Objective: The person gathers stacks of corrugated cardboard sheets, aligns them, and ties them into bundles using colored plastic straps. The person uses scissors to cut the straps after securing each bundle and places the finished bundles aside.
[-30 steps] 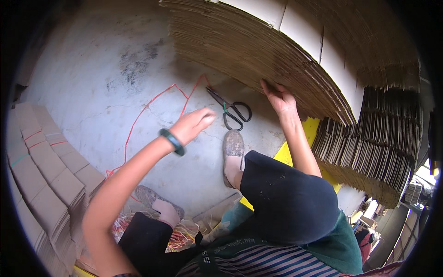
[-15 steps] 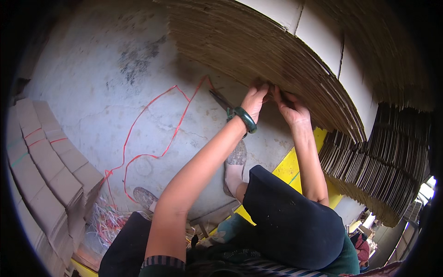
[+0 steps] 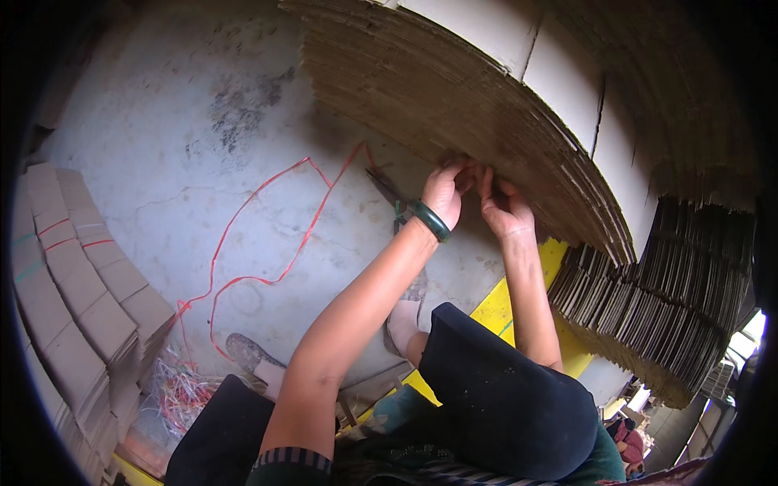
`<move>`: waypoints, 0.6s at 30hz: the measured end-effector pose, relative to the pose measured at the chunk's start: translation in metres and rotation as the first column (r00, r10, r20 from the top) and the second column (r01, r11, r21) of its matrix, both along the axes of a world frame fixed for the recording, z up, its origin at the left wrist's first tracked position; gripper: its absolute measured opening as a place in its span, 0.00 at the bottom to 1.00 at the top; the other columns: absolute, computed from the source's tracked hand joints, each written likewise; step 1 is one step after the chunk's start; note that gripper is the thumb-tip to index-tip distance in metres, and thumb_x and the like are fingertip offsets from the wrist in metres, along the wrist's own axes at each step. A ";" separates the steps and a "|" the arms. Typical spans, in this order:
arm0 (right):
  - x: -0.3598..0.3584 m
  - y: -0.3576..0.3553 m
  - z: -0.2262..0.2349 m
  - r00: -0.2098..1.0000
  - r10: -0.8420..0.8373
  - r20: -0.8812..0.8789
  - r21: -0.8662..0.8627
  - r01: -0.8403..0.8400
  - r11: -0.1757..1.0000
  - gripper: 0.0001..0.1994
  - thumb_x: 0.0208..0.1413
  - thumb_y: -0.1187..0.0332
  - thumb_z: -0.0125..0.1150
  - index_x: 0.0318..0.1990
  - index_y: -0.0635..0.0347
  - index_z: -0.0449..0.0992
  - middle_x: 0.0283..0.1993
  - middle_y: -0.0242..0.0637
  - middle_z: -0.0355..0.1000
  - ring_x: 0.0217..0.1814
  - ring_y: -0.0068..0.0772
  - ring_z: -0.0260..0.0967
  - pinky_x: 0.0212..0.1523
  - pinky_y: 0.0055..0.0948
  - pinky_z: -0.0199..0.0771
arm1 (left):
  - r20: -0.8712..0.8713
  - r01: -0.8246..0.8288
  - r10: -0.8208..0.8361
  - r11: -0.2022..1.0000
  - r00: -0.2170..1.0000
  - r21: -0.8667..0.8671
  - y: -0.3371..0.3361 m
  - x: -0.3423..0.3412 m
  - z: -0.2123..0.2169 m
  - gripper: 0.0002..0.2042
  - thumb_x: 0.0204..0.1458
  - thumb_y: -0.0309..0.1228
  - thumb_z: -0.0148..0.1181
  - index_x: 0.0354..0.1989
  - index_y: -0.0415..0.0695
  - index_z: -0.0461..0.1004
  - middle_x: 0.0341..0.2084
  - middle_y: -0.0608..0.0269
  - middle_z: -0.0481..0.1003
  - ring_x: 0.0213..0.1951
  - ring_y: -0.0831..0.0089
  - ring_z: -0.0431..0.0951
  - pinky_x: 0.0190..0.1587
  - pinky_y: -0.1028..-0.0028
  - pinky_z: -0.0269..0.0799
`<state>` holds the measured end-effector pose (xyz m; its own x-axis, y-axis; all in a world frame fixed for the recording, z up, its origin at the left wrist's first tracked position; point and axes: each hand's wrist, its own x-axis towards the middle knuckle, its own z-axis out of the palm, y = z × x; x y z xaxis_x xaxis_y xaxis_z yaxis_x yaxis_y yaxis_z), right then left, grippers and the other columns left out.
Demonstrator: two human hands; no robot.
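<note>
A tall stack of flat brown cardboard sheets (image 3: 519, 113) lies on its side in front of me. My left hand (image 3: 446, 190), with a dark green bangle (image 3: 428, 219) on the wrist, reaches to the lower edge of the stack, fingers curled against the sheets. My right hand (image 3: 504, 206) is right beside it, fingertips pressed into the same edge. Scissors (image 3: 387, 190) lie on the floor just left of my left hand, partly hidden by it. A red strap (image 3: 267, 235) trails over the concrete floor toward the stack.
Bundled cardboard pieces (image 3: 73, 283) are stacked at the left. More cardboard bundles (image 3: 673, 316) stand at the right. Loose red and white strap scraps (image 3: 182, 389) lie near my left foot (image 3: 251, 356). A yellow line (image 3: 494, 312) marks the floor under my knee.
My left hand swung from mid-air on the left over to the stack's edge, joining my right hand there. It now covers part of the scissors.
</note>
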<state>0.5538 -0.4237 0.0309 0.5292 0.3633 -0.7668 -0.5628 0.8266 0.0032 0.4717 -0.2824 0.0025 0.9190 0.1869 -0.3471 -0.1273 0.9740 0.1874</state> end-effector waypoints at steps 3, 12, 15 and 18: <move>-0.004 0.003 0.010 0.992 0.018 -0.126 0.076 -0.008 0.997 0.18 0.69 0.79 0.43 0.63 0.74 0.70 0.64 0.58 0.71 0.66 0.60 0.71 0.60 0.47 0.87 | -0.076 0.007 -0.012 0.998 0.997 -0.064 -0.001 0.003 -0.003 0.08 0.64 0.26 0.60 0.49 0.50 0.73 0.42 0.65 0.77 0.46 0.70 0.79 0.47 0.70 0.74; -0.029 0.007 0.025 0.998 0.056 0.018 0.013 -0.056 0.998 0.18 0.69 0.78 0.48 0.64 0.71 0.70 0.66 0.56 0.70 0.69 0.58 0.70 0.53 0.38 0.91 | -0.231 0.034 -0.019 0.997 0.973 0.062 -0.005 -0.006 0.004 0.17 0.61 0.23 0.58 0.57 0.51 0.69 0.45 0.68 0.75 0.47 0.74 0.75 0.50 0.69 0.72; -0.043 -0.005 0.050 0.996 0.086 0.029 0.057 -0.088 0.995 0.18 0.70 0.76 0.46 0.63 0.74 0.69 0.66 0.57 0.70 0.71 0.57 0.68 0.54 0.38 0.90 | -0.331 0.034 0.015 0.990 0.943 0.140 -0.011 -0.022 0.058 0.20 0.61 0.23 0.58 0.60 0.50 0.65 0.52 0.65 0.74 0.55 0.70 0.73 0.59 0.67 0.68; -0.050 -0.006 0.065 0.997 0.077 -0.014 0.045 -0.076 0.996 0.19 0.70 0.77 0.46 0.65 0.75 0.66 0.67 0.58 0.69 0.73 0.57 0.67 0.54 0.36 0.90 | -0.194 -0.044 0.047 0.999 0.980 0.019 -0.016 -0.034 0.054 0.17 0.64 0.28 0.59 0.59 0.49 0.64 0.57 0.60 0.70 0.61 0.64 0.69 0.66 0.61 0.64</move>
